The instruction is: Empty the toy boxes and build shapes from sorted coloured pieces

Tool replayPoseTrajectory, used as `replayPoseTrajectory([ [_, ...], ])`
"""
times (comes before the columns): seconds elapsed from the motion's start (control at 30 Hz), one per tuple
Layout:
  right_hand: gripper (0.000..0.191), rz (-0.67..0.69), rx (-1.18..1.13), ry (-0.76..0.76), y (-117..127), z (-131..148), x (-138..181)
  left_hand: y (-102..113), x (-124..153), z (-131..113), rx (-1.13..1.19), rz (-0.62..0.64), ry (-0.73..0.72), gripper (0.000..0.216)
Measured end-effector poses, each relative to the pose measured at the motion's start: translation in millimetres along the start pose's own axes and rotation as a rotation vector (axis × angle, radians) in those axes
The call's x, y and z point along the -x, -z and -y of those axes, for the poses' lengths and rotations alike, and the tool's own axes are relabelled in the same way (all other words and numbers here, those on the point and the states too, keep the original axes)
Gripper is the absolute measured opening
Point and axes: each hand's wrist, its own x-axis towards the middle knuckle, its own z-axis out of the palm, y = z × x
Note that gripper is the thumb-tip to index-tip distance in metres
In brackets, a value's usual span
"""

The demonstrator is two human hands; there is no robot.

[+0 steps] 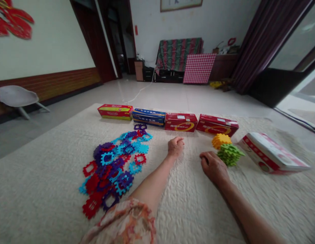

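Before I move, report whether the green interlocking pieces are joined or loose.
Joined: the green interlocking pieces stand as one spiky cluster beside the right hand.

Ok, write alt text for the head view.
Two bare hands rest on a quilted cream mat: the left hand, in a fist, beside a spread of red, purple and blue gear-shaped toy pieces, the right hand beside a green cluster and a yellow cluster. A row of four red and blue boxes lies beyond.

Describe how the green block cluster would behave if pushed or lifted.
The green cluster probably feels light for its size, being built of thin pieces like the loose ones. Its toothed, lumpy outline suggests it would tumble unevenly, not roll smoothly. Its slotted joints probably hold when lifted.
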Motion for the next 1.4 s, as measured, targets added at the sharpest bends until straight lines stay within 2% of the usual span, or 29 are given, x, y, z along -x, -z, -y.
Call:
replayPoseTrajectory([
  [0.17,0.024,-0.059,0.060,-0.073,-7.8,6.8,5.6,5.5,17.6,-3.2,-0.155,0.112,-0.063,0.033],
  [0.4,0.031,-0.099,0.055,-0.093,-14.5,28.8,23.2,27.8,63.2,-3.6,-0.200,0.128,-0.058,0.031],
  [0.53,0.032,-0.102,-0.037,-0.136,-16.9,56.1,33.6,46.1,86.0,-9.7,-0.218,0.117,-0.055,0.031],
  [0.6,0.032,-0.107,-0.142,-0.157,-20.0,81.3,38.7,66.5,89.9,-15.7,-0.220,0.096,-0.068,0.032],
  [0.67,0.033,-0.096,-0.303,-0.150,-24.0,115.0,44.1,101.2,87.6,-21.6,-0.222,0.043,-0.104,0.034],
  [0.73,0.035,-0.086,-0.462,-0.094,-27.7,154.9,50.1,151.1,80.8,-23.6,-0.248,-0.075,-0.183,0.032],
  [0.77,0.035,-0.074,-0.514,-0.018,-29.1,175.8,53.2,180.5,77.0,-21.9,-0.268,-0.143,-0.200,0.031],
  [0.87,0.040,-0.021,-0.571,0.222,-30.7,236.4,62.6,274.5,69.1,-4.5,-0.354,-0.331,-0.157,0.030],
  [0.93,0.045,0.057,-0.565,0.347,-30.3,271.1,67.9,329.5,68.6,15.0,-0.422,-0.410,-0.047,0.032],
  [1.0,0.052,0.145,-0.547,0.430,-30.3,299.8,71.4,369.4,70.7,35.8,-0.453,-0.455,0.053,0.035],
  [1.07,0.062,0.229,-0.514,0.487,-32.3,323.0,73.0,392.1,73.1,53.4,-0.450,-0.461,0.086,0.037],
  [1.13,0.071,0.305,-0.474,0.539,-37.4,341.6,73.0,400.3,74.0,65.0,-0.435,-0.446,0.095,0.040],
  [1.23,0.081,0.382,-0.419,0.577,-49.6,362.3,72.1,397.1,71.7,71.3,-0.412,-0.393,0.083,0.043],
  [1.3,0.079,0.407,-0.396,0.565,-57.9,371.2,71.0,391.0,69.2,71.0,-0.411,-0.335,0.058,0.043],
  [1.4,0.064,0.408,-0.379,0.533,-65.0,376.1,67.4,380.6,66.9,68.6,-0.426,-0.244,0.005,0.038],
])
